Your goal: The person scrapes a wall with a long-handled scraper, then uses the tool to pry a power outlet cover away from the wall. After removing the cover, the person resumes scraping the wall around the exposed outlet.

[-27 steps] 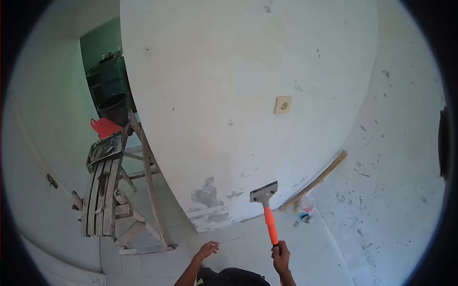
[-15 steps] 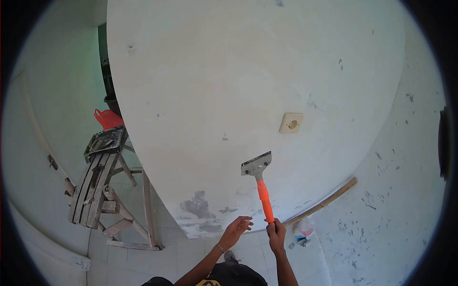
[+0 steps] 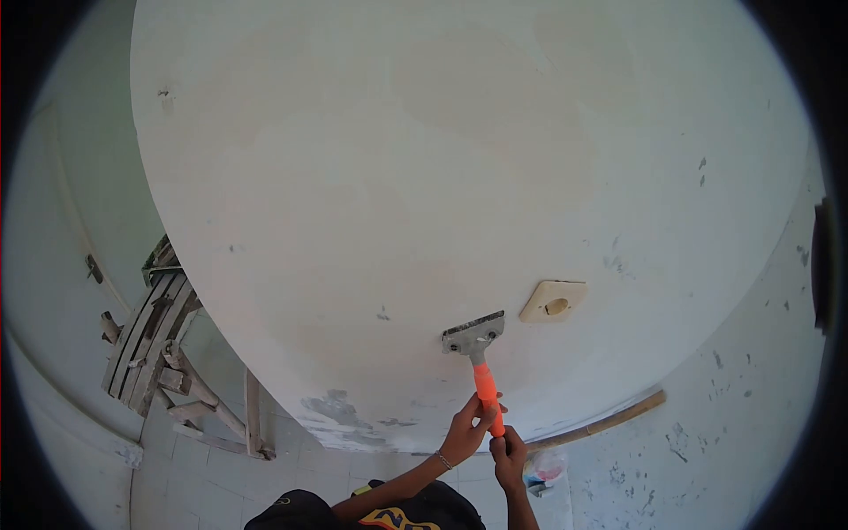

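Observation:
A wall scraper (image 3: 477,338) with a wide metal head and an orange handle points up in front of the white wall (image 3: 380,185). Its blade overlaps the wall surface, below and left of a cream socket (image 3: 554,302). My left hand (image 3: 468,430) is closed around the lower half of the handle. Just below it, my right hand (image 3: 509,457) grips the handle's butt end with thumb and fingers.
Grey patches (image 3: 331,408) mark the wall's lower edge. A wooden stand (image 3: 152,340) with a dark tray (image 3: 161,258) is at left. Along the wall's foot at right lies a bamboo pole (image 3: 601,421), near a clear plastic bag (image 3: 546,468). A door handle (image 3: 94,268) shows far left.
My left hand has moved from free air onto the scraper's handle, and its fingers have closed. The view has shifted so the wall fills more of it and the socket appears lower.

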Demonstrator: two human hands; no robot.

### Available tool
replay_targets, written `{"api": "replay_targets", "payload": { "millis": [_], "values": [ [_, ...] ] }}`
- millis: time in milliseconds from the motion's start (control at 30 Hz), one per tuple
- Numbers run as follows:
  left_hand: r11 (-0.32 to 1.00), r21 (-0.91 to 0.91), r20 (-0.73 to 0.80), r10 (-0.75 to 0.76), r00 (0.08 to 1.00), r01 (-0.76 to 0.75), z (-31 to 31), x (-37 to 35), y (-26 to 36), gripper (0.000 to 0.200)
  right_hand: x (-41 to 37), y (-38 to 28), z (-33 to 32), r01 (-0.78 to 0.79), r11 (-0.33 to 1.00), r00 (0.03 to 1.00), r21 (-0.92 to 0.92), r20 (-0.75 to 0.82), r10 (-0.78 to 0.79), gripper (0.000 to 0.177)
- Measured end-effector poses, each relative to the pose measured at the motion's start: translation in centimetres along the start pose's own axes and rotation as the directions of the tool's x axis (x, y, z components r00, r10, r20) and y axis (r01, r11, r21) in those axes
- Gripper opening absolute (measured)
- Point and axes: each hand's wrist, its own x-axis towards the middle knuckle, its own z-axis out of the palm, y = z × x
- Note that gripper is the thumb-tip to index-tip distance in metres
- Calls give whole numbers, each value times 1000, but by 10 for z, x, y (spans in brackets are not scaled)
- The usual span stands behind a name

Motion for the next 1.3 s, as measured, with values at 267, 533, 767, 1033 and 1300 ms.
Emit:
{"api": "replay_targets", "payload": {
  "millis": [267, 533, 767, 1033, 1300],
  "values": [
    [994, -113, -178, -19, 984, -1, 18, 16, 7, 38, 34, -16, -6, 147, 981, 989, -124, 50, -142, 36],
    [974, -225, -316, -43, 948, -31, 65, 10, 4, 45, 39, -35, -18, 191, 955, 981, -228, 86, -176, 27],
    [942, -336, -275, -80, 958, -18, 82, 6, -13, 46, 36, -33, -43, 194, 962, 972, -192, 167, -163, 29],
    [942, -327, -348, -38, 937, -83, 95, 16, -2, 49, 45, -43, -54, 238, 956, 957, -169, 212, -200, 31],
    [928, -344, -393, -2, 919, -145, 101, 21, -2, 48, 59, -53, -66, 233, 940, 919, -251, 372, -129, 34]
  ]
}}
